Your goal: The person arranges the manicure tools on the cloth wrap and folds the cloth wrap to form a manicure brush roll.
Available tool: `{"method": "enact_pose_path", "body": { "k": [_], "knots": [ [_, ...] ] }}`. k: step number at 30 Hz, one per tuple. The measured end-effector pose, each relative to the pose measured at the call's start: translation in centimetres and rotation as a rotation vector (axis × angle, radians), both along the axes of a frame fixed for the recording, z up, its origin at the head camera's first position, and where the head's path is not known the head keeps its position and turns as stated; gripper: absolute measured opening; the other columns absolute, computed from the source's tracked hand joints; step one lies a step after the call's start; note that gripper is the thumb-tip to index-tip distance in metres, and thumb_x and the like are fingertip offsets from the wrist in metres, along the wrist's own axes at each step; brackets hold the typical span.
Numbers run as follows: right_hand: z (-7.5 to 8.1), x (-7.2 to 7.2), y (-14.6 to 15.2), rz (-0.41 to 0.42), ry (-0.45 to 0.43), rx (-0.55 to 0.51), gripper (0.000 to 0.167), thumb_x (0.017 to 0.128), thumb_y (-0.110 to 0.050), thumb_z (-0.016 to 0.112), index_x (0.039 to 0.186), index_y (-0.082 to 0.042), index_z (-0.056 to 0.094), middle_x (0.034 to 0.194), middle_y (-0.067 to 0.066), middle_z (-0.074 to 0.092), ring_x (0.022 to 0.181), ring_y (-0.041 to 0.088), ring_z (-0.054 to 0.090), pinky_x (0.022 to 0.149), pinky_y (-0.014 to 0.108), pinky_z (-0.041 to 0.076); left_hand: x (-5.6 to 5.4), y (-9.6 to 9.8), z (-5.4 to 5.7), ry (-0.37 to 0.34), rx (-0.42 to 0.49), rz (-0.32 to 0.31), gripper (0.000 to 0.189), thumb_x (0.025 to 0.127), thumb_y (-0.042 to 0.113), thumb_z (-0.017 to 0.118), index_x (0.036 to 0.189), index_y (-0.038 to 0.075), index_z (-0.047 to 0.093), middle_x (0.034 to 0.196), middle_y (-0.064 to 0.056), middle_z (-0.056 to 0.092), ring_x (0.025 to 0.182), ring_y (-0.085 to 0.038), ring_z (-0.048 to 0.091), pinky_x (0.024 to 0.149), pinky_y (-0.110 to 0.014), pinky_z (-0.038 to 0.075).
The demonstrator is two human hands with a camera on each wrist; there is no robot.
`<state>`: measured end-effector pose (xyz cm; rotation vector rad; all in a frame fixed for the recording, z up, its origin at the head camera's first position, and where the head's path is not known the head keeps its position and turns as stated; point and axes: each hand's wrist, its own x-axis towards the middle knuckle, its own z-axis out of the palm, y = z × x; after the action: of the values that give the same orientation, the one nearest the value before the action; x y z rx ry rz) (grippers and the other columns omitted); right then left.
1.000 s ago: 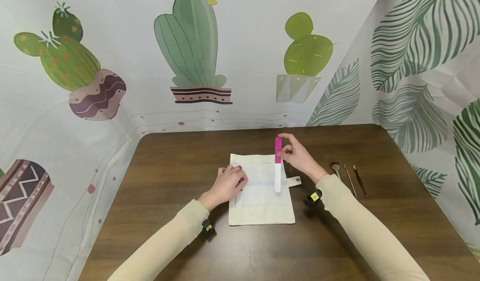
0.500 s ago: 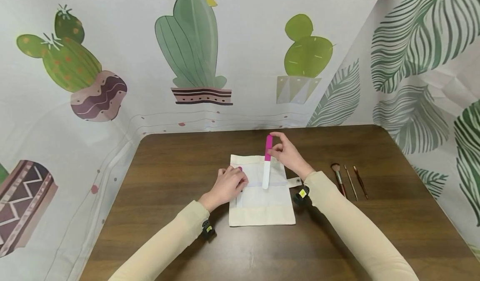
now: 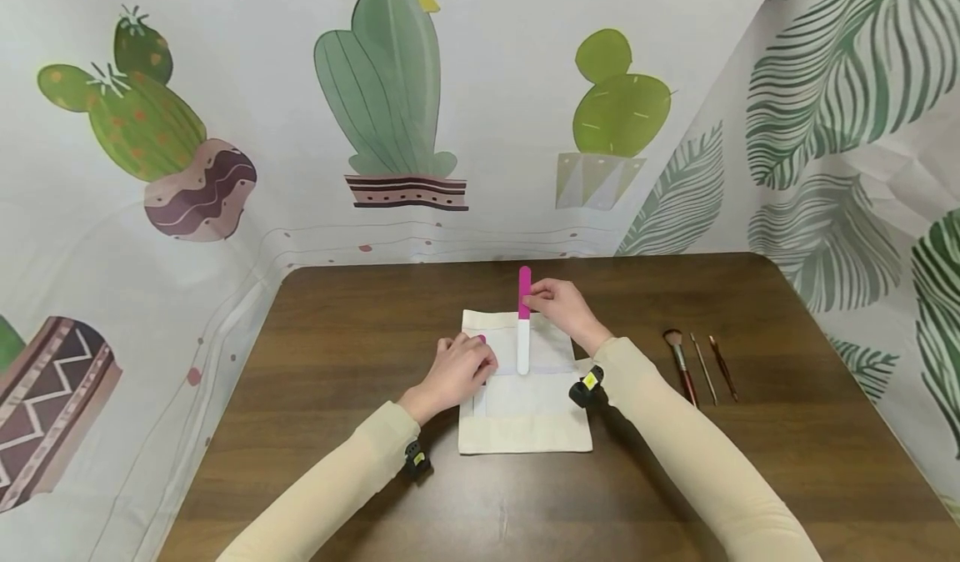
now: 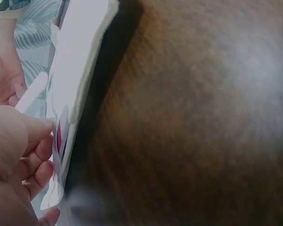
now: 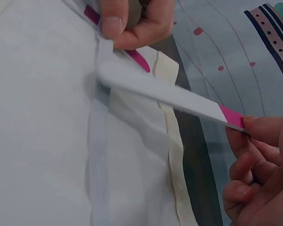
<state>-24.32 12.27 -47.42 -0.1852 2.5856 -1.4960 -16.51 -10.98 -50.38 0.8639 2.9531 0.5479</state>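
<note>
A cream cloth roll-up pouch (image 3: 525, 435) lies unfolded on the table, a pale elastic band (image 5: 99, 150) running across its white lining. My right hand (image 3: 561, 308) pinches the pink end of a flat pink-and-white nail file (image 3: 523, 341) between thumb and fingers. The file's white end hangs over the band, close to my left hand (image 3: 453, 370). At the pouch's left side, that left hand pinches the elastic band, with curled fingers. Under its fingers a second pink-ended strip (image 5: 141, 61) passes through the band; most of it is hidden.
On the brown table (image 3: 360, 320), right of the pouch, lie a makeup brush (image 3: 681, 366) and two thin tools, a slim stick (image 3: 703, 370) and a brown one (image 3: 723, 368). A printed cloth (image 3: 510, 112) hangs behind the table's far edge.
My right hand has moved left with the nail file, bringing it over the pouch's middle. Its index finger has come down from the file's top end. My left hand stays in place.
</note>
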Motion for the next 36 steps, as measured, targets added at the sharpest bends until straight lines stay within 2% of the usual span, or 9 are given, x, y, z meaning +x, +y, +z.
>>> {"method": "enact_pose_path", "body": {
  "k": [4,14,19,30,36],
  "knots": [
    [0.2,-0.4,-0.7,-0.009,-0.010,-0.010,0.028,0.099,-0.018,0.071,0.116,0.005,0.069,0.113,0.021,0.076,0.108,0.032,0.071,0.089,0.041,0.055,0.0,-0.1,0.0,-0.008,0.004,-0.001,0.008,0.101,0.020,0.070,0.093,0.018,0.072,0.089,0.005,0.063,0.094,-0.021,0.053,0.094,-0.056,0.038],
    [-0.1,-1.1,-1.6,-0.046,-0.069,-0.057,0.032,0.101,-0.023,0.068,0.120,0.004,0.069,0.117,0.021,0.074,0.106,0.031,0.067,0.090,0.040,0.053,-0.1,0.0,-0.3,-0.009,0.008,0.005,0.008,0.101,0.021,0.071,0.094,0.018,0.073,0.090,0.005,0.064,0.095,-0.021,0.054,0.094,-0.056,0.039],
    [-0.2,-0.9,-2.3,-0.057,-0.081,-0.068,0.032,0.102,-0.023,0.067,0.121,0.004,0.068,0.119,0.022,0.073,0.112,0.033,0.067,0.096,0.044,0.053,0.0,0.1,-0.1,-0.027,0.024,0.014,0.007,0.100,0.020,0.072,0.094,0.016,0.074,0.091,0.003,0.064,0.094,-0.022,0.054,0.095,-0.057,0.039],
    [-0.5,-0.8,-2.7,-0.090,-0.078,-0.058,0.032,0.103,-0.023,0.066,0.121,0.003,0.069,0.121,0.021,0.073,0.115,0.033,0.066,0.100,0.046,0.051,0.1,0.0,-0.1,-0.031,0.026,0.019,0.006,0.099,0.020,0.072,0.094,0.017,0.073,0.091,0.003,0.065,0.094,-0.021,0.054,0.095,-0.057,0.039],
    [-0.6,-0.6,-2.7,-0.090,-0.104,-0.032,0.031,0.103,-0.023,0.067,0.120,0.002,0.069,0.119,0.020,0.073,0.108,0.031,0.065,0.095,0.042,0.052,0.0,0.0,-0.1,-0.025,0.023,0.021,0.007,0.099,0.020,0.073,0.094,0.017,0.073,0.090,0.003,0.064,0.093,-0.021,0.053,0.094,-0.057,0.039]
  ]
}}
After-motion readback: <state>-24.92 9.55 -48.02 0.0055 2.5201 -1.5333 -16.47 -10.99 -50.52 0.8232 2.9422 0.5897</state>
